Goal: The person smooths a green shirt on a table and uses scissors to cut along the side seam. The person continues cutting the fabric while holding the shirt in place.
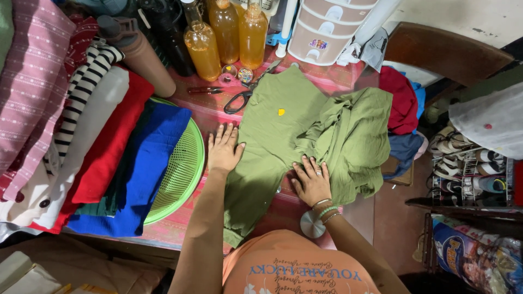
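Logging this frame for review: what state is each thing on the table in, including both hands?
Green shirt: spread on the table, right side bunched.
Left hand: flat, pressing the shirt's left edge.
Right hand: flat on the shirt.
Scissors: closed, lying beside the shirt.
Amber bottles: upright, nearly full.
Green basket: partly covered by folded clothes.

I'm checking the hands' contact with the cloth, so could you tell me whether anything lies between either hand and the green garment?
Nothing visible does: the left hand and right hand both rest flat directly on the green garment.
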